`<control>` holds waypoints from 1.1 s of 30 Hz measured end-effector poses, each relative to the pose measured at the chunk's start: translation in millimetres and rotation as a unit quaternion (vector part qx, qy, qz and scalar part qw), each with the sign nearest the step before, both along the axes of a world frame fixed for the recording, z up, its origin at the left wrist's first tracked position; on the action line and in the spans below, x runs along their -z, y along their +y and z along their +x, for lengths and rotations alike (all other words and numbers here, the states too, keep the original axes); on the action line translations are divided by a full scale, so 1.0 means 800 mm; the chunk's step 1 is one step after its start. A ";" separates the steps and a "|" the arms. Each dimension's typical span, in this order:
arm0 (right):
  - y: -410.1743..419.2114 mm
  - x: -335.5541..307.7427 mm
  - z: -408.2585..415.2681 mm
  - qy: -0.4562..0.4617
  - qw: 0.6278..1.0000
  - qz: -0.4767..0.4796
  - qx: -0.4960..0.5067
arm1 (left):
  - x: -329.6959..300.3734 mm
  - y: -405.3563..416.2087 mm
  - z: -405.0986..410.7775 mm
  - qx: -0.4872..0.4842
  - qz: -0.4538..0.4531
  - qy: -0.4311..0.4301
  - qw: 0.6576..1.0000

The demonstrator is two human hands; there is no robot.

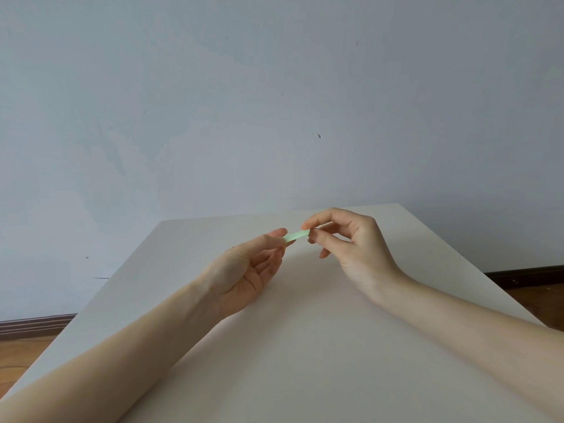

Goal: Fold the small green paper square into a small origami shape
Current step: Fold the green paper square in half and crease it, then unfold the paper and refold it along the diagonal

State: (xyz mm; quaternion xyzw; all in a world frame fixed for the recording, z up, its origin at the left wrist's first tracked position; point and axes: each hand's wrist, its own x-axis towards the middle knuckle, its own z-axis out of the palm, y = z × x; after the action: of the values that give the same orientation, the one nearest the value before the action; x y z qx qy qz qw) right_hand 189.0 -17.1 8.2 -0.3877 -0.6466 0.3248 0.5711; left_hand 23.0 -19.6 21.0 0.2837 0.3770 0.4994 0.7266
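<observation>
The single head-worn view looks forward and down across a plain white rectangular table (305, 346) toward a pale blue-grey wall (274, 102).

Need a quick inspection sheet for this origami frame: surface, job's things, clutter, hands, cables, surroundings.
Surface: white table, plain top, both forearms reach over it.
Job's things: green paper, showing as a narrow strip, held in the air above the table between the two hands.
Clutter: nothing seen.
Grippers: left hand pinches the strip's left end, palm turned up; right hand pinches its right end with thumb and forefinger.
Cables: nothing seen.
Surroundings: pale wall with small marks behind the table; dark skirting board and wooden floor at the lower left, and again at the right.
</observation>
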 end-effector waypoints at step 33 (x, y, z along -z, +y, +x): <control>-0.004 0.001 -0.001 -0.043 0.998 -0.024 0.025 | 0.006 -0.008 0.007 -0.110 0.280 0.351 0.887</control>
State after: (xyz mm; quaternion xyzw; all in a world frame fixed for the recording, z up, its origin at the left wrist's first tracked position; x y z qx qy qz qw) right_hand 188.5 -20.0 7.6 -0.4306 -0.6527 0.3092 0.5413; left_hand 28.6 -26.3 16.1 0.5889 0.4809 0.5289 0.3772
